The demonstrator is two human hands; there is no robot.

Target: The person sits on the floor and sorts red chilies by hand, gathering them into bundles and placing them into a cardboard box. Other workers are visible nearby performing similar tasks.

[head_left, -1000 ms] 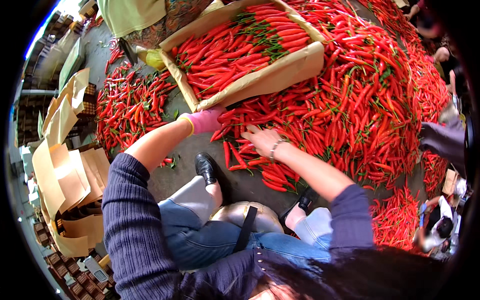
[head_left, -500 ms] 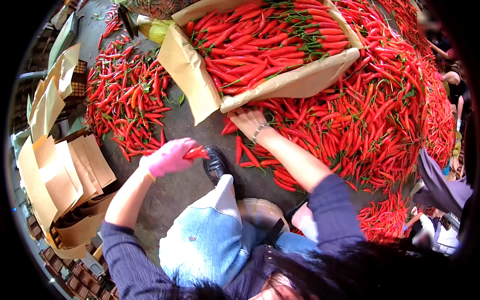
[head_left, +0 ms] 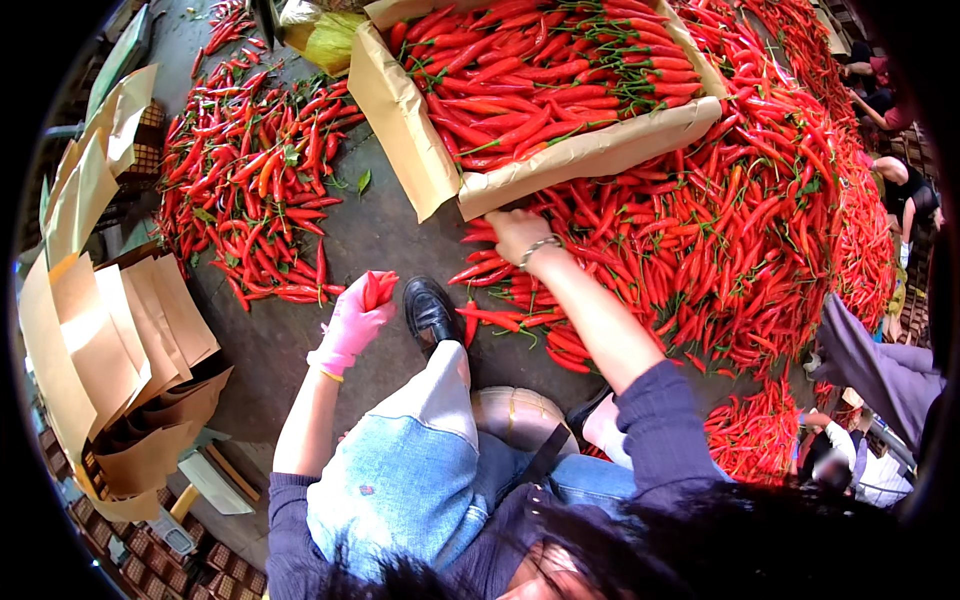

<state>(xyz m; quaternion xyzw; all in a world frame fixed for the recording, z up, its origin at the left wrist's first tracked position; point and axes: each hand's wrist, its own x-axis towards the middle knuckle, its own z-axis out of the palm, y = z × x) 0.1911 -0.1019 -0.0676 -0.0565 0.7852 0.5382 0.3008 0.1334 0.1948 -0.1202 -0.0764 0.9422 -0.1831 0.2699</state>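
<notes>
Bare floor (head_left: 370, 235) open ahead of the left fingers (head_left: 372, 297). Black shoe (head_left: 430, 312) just to their right. Smaller chili heap (head_left: 250, 190) ahead-left. Cardboard box (head_left: 590, 155) wall blocks right fingers (head_left: 500, 222) ahead; big chili pile (head_left: 740, 220) crowds their right.

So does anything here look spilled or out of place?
Nothing looks spilled by accident. The red chili peppers lie heaped on the grey concrete floor around the paper-lined cardboard box; a few orange, paler ones stand out.

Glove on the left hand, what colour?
Pink glove, on the left hand; head view.
</notes>
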